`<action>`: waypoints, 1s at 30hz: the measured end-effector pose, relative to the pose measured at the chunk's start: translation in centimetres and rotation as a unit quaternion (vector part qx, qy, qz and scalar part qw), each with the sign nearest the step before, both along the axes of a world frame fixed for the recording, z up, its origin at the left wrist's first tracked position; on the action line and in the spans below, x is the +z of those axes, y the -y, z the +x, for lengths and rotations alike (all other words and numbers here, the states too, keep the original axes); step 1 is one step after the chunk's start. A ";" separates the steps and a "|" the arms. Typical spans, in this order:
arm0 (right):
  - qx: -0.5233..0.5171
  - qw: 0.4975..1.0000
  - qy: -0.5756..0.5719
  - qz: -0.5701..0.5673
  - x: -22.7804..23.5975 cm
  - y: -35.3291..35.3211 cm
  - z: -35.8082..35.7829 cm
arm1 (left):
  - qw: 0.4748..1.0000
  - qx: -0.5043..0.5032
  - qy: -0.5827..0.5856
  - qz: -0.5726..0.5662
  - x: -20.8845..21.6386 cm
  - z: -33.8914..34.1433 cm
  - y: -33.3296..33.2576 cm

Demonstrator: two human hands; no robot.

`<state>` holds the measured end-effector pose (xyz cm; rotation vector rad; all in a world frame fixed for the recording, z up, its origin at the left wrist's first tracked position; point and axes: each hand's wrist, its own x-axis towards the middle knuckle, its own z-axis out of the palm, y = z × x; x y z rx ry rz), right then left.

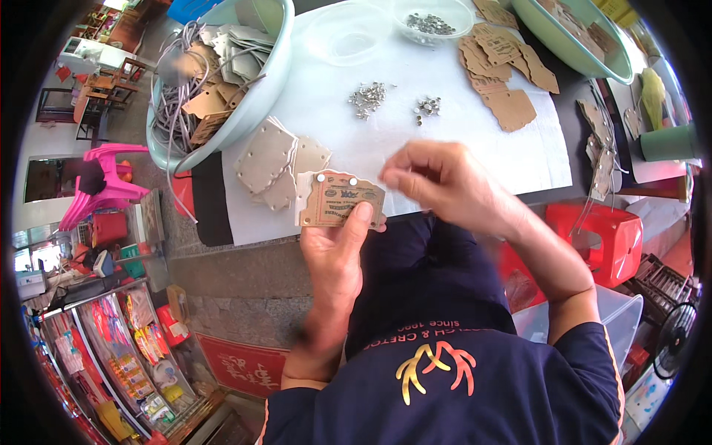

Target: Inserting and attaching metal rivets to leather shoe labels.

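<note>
From where I stand, the brown printed card (337,206) sits in the left hand (335,256), at the near edge of the counter (212,222), its long axis running left to right. That hand's grip is clamped on it from the near side, thumb across the printed face, toward the right end. Two pale round studs (354,182) show along the far edge, one at the left and one nearer the middle.

The right hand (445,178) hangs just to the right, fingertips pointing left at the card's far right corner. So the card lies left of that grip, its right end nearest. The thumb and forefinger curl toward each other, but they're blurred; I can't tell whether they meet, pinch something or touch the corner.

Farther back on the white sheet (504,159) lie two heaps of small metal pieces: the left heap (368,99) beyond the card, the right heap (427,109) beyond the right hand. Grey cards (268,159) lie just left of the held one.
</note>
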<state>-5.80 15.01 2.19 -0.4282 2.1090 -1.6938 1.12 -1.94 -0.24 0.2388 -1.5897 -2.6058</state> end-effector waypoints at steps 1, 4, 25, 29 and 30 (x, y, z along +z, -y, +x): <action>-0.014 0.993 -0.092 0.072 0.7 -0.1 -1.0 | 1.000 -0.001 0.005 0.000 -0.1 0.0 0.2; -0.044 0.938 -0.313 0.143 -0.1 0.4 -4.0 | 1.000 -0.003 0.015 -0.001 -0.4 0.1 0.6; -0.008 0.875 -0.335 0.350 -0.9 3.1 -7.2 | 0.999 -0.025 0.021 -0.015 -0.3 -0.2 0.7; 0.010 0.871 -0.337 0.359 -0.9 3.0 -7.5 | 0.999 -0.025 0.017 -0.014 -0.3 -0.2 0.6; 0.009 0.868 -0.336 0.364 -0.9 3.1 -7.6 | 0.999 -0.026 0.017 -0.014 -0.2 -0.1 0.6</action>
